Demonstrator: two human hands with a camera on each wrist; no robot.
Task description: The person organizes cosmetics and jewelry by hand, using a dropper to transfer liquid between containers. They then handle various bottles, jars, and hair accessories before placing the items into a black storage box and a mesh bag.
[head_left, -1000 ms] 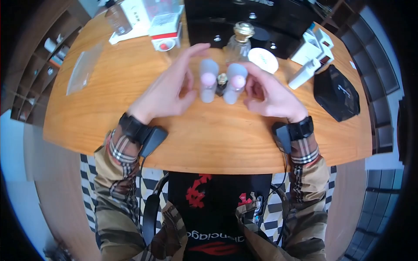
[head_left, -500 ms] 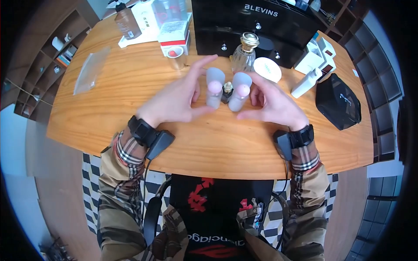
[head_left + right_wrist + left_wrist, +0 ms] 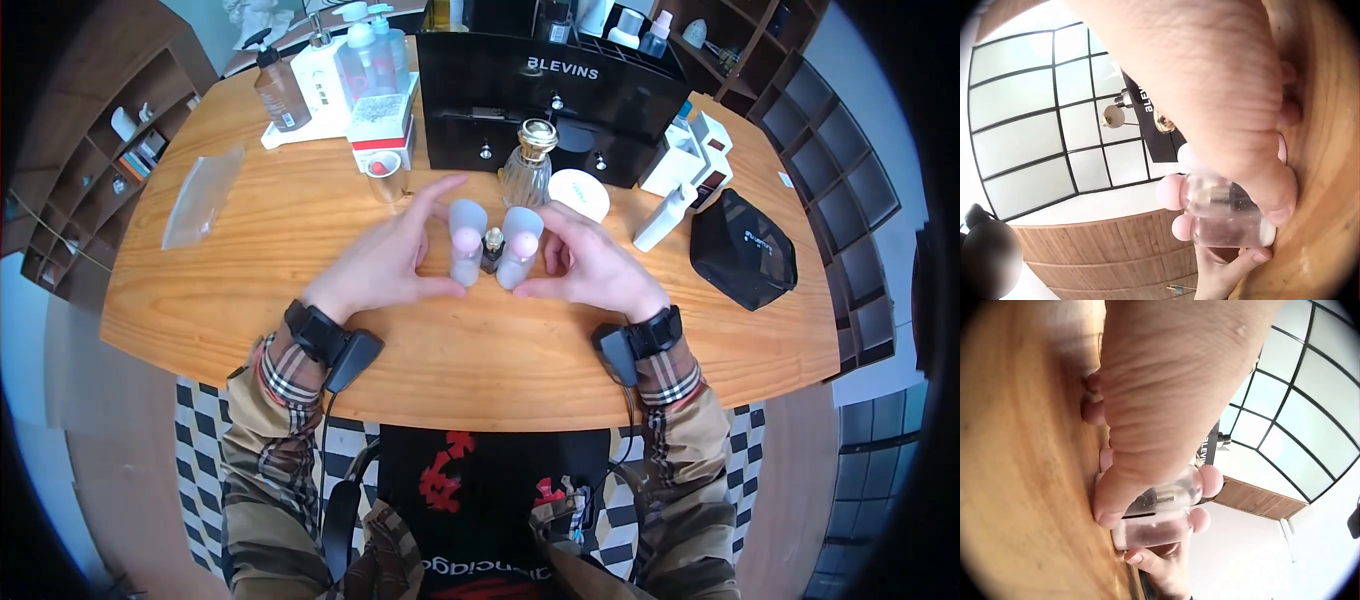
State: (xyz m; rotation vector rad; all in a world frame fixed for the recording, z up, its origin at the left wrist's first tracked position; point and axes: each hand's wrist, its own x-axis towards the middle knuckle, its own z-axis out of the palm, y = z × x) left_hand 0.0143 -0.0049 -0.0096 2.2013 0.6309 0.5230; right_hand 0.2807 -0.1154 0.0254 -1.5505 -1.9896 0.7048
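Two see-through bottles with pink ball caps stand side by side on the wooden table, the left bottle (image 3: 466, 262) and the right bottle (image 3: 517, 264). Between them is a small dark bottle (image 3: 492, 250) with a gold cap. My left hand (image 3: 385, 255) holds the left bottle from the side, thumb low at its base and index finger raised. The right bottle is gripped by my right hand (image 3: 600, 262), its thumb (image 3: 1275, 209) on the near side at the base. Both hands' other fingers are partly hidden.
Behind stands a black drawer case (image 3: 550, 120), with a gold-capped glass bottle (image 3: 526, 175) and a round white case (image 3: 580, 195) before it. At right lie a white tube (image 3: 664, 218) and a black pouch (image 3: 742, 250). A small cup (image 3: 385, 180) and a clear bag (image 3: 203, 198) are at left.
Both thumbs have straightened and come in to the bases of the pink-capped bottles; the left hand has drawn closer. The bottles keep their arrangement. The head view has tilted up, showing more of the case.
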